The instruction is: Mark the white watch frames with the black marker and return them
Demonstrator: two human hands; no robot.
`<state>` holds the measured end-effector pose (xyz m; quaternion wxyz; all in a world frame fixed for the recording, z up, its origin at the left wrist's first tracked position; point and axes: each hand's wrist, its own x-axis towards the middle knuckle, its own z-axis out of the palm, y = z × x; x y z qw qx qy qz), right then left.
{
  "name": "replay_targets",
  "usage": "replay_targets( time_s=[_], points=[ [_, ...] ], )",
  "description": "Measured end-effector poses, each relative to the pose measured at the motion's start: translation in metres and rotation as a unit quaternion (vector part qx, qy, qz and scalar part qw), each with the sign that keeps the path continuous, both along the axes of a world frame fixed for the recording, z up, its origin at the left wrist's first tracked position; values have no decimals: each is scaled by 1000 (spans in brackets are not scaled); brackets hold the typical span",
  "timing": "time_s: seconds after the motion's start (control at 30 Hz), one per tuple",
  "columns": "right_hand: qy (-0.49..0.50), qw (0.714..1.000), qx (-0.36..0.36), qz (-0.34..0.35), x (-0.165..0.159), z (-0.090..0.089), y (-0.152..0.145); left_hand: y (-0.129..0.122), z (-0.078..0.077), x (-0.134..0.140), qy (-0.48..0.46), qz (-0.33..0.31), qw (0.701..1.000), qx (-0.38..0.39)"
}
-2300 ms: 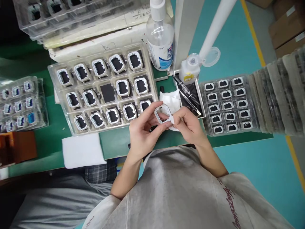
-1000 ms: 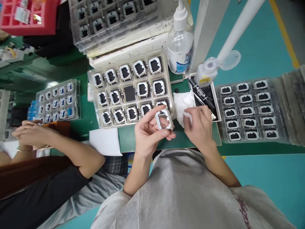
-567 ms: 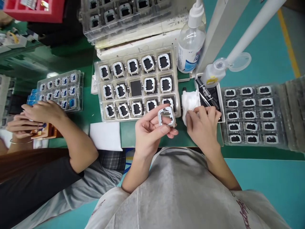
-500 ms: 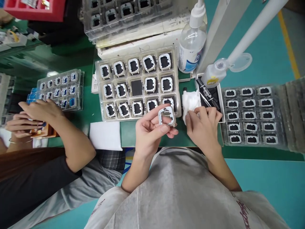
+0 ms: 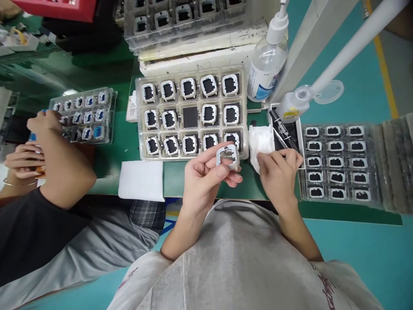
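Note:
My left hand [image 5: 206, 174] pinches a light grey square frame [image 5: 227, 156] between thumb and fingers, just over the near edge of a clear plastic tray [image 5: 193, 105]. That tray holds rows of similar frames on dark pads, and one pocket in its middle row shows only a dark pad. My right hand [image 5: 280, 174] has its thumb and forefinger closed on the near end of a crumpled white cloth [image 5: 260, 144]. Its other fingers lie by the near rim of a white box [image 5: 300, 133] with black packets inside.
A pump bottle [image 5: 267, 60] and a smaller flip-cap bottle [image 5: 295, 103] stand behind my right hand. Another tray of frames [image 5: 337, 161] lies at right. Left are a folded white cloth [image 5: 141, 181] and a co-worker's arm [image 5: 61, 159] near a tray [image 5: 111, 116].
The view has shifted slightly. My right hand has drawn a little back along the white cloth. My left hand still holds the frame. The co-worker's arm has moved left.

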<state>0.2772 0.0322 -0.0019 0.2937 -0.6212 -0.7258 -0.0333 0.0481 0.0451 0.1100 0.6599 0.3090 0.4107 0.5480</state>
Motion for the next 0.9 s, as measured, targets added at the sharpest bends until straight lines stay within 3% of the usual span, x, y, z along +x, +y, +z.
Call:
replay_targets(
  time_s=[0.17,0.27,0.4,0.5,0.6,0.73,0.9],
  points=[
    [35,999,-7,-12,-1,-4,1,-2,2,-1,-8,-9,1000,-2],
    [42,999,-8,-17,-2,4,-1,-8,6,-3,-46,-30,998,9],
    [147,987,59,40,-7,47,-13,-24,8,-10,-77,-105,991,22],
    [296,938,86,159,-16,86,-20,-35,6,-13,-100,-148,984,23],
    [323,922,76,200,-27,108,-22,-41,2,-14,-113,-161,980,14],
    [325,920,108,191,-35,111,-20,-44,-1,-15,-117,-174,978,-3],
    [313,926,92,192,-34,112,-23,-43,-5,-16,-142,-199,970,-5]
  ],
)
